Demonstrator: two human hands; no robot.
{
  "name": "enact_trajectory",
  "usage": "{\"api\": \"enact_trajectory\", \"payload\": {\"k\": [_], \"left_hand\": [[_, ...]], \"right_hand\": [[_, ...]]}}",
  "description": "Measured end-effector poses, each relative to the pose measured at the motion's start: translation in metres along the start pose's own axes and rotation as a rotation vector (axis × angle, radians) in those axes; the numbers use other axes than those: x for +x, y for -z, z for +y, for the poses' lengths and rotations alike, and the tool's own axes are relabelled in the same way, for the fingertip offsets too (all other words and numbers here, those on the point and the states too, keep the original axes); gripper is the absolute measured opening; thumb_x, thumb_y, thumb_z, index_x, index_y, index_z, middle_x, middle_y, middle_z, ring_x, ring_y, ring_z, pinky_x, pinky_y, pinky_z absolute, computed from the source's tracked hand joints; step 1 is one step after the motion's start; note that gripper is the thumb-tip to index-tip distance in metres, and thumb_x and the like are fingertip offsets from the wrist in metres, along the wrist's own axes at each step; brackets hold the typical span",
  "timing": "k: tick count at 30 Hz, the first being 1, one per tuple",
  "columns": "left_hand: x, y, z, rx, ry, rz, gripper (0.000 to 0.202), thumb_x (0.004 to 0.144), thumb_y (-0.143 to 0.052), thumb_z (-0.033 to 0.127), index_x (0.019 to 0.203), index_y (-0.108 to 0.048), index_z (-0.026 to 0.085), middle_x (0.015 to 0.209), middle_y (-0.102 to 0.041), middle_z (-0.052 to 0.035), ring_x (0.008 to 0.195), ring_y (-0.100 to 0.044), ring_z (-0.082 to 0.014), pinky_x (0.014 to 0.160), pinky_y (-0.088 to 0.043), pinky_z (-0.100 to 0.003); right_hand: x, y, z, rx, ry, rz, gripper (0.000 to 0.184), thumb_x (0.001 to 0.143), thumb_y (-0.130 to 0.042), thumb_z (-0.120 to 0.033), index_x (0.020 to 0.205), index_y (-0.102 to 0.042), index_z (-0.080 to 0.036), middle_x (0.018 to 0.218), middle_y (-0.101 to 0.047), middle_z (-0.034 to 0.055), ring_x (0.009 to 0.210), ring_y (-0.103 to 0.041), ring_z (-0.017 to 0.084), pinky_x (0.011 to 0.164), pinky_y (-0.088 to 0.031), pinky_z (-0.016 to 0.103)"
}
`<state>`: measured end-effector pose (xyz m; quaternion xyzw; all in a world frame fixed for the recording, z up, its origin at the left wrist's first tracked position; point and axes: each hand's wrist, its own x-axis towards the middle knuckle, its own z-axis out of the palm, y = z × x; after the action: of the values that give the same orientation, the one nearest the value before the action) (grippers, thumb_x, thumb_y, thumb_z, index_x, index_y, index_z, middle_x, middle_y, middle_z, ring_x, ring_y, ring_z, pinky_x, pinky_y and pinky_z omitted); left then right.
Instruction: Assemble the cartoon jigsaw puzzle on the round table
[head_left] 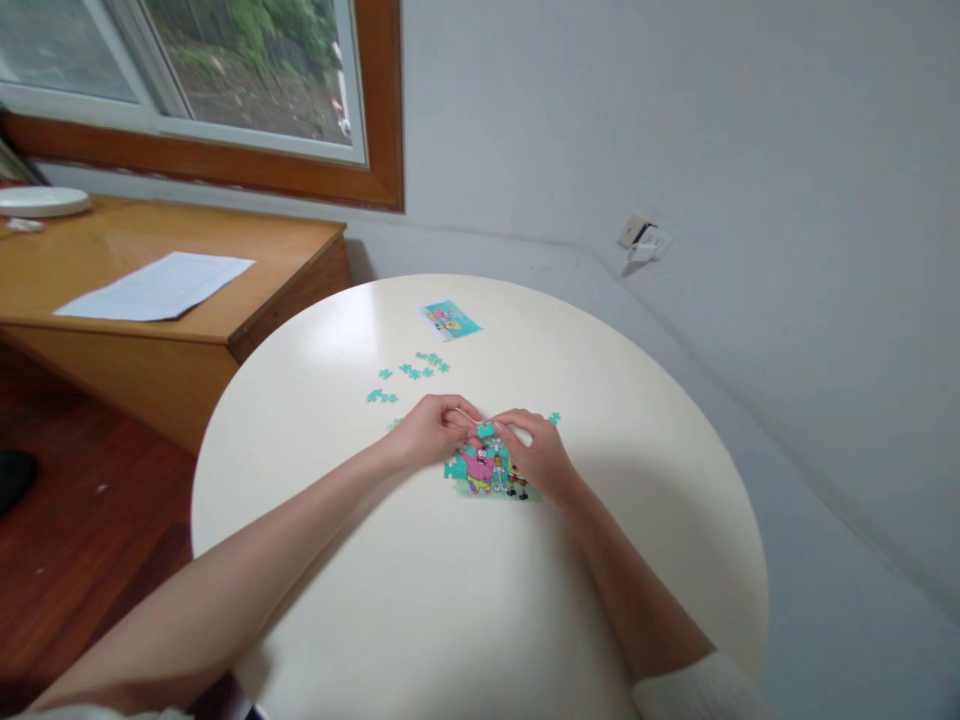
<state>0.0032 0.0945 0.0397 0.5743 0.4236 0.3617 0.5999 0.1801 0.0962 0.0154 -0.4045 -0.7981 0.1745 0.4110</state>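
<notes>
A teal piece (486, 430) is gripped between the left hand (433, 430) and right hand (537, 450), fingertips blurred; the puzzle (481, 472), its top hidden by them, is set well in from the table's (465, 580) near edge.

A round white counter (420, 620) stands by a pale wall (750, 120) that bears an outlet (634, 231). At left, a wooden desk (285, 240) holds paper (157, 288) and a white disc (41, 202). Above the desk, a window (255, 70) framed in wood shows greenery outside. The floor (60, 550) is reddish wood. Light glares on the counter's far left part.
</notes>
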Motion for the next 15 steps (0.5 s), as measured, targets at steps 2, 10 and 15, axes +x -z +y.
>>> {"api": "enact_trajectory", "payload": {"k": [2,10,15], "left_hand": [[-0.0002,0.0005,0.0002,0.005,-0.006,-0.001,0.01,0.066,-0.06,0.008,0.076,-0.059,0.012,0.06,-0.069,-0.0024,0.06,-0.066,-0.0148,0.062,-0.05,-0.025],[-0.0017,0.0016,0.0013,0.02,-0.023,0.027,0.011,0.064,-0.06,0.009,0.074,-0.056,0.012,0.058,-0.068,-0.0019,0.059,-0.065,-0.0142,0.058,-0.048,-0.023],[-0.0036,0.0011,0.0057,0.008,-0.003,0.028,0.012,0.063,-0.058,0.007,0.073,-0.055,0.012,0.055,-0.066,-0.0002,0.054,-0.062,-0.0116,0.055,-0.046,-0.021]], "right_hand": [[0.0002,0.0004,-0.0008,0.004,0.001,-0.002,0.018,0.081,-0.049,-0.022,0.073,-0.065,-0.019,0.073,-0.069,0.0043,0.069,-0.063,0.017,0.069,-0.046,0.029],[-0.0005,0.0033,-0.0032,0.038,-0.044,0.05,0.015,0.078,-0.054,-0.025,0.068,-0.064,-0.019,0.069,-0.069,0.0035,0.066,-0.063,0.016,0.068,-0.046,0.028],[-0.0008,0.0044,-0.0033,0.041,-0.066,0.043,0.015,0.077,-0.055,-0.026,0.068,-0.064,-0.019,0.07,-0.069,0.0036,0.066,-0.063,0.017,0.07,-0.047,0.029]]}}
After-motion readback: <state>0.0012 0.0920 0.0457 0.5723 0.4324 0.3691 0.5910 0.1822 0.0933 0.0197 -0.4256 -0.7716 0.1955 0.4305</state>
